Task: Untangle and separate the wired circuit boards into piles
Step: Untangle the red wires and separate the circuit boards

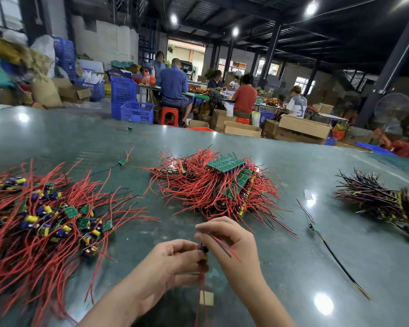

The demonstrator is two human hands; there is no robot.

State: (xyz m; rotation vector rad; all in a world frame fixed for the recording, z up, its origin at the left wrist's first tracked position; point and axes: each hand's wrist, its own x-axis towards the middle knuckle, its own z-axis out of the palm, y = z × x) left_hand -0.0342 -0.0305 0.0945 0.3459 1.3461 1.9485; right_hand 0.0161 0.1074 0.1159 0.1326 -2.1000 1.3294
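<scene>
1. Holding one small circuit board (203,252) between both hands, above the near middle of the green table (293,267).
2. Left hand (172,267): fingers curled, pinching the board from the left side, thumb on top.
3. Right hand (229,241): fingers curled round the thin wires (224,247), one red and one black, coming out of the same board toward the lower right.
4. More red wires hanging down from the board, blurred, over a small pale square (206,298) on the table.
5. To the left, lying spread on the table: a loose pile of boards (45,223) with yellow and blue parts and many red wires pointing everywhere.
6. In the middle, behind the hands: a dense tangled heap (217,187) of red wires, with a stack of green boards (226,164) on its top.
7. To the right, well apart: a darker bundle (383,199) with black and yellow wires.
8. Between the heap and this bundle: a single board with long black wire (315,227), lying alone.
9. Farther back on the table: two other single boards, one near the left pile (122,162), one close to the far edge (130,129).
10. Behind the table: people sitting at another workbench (198,93), blue crates (132,107), cardboard boxes (302,128).
</scene>
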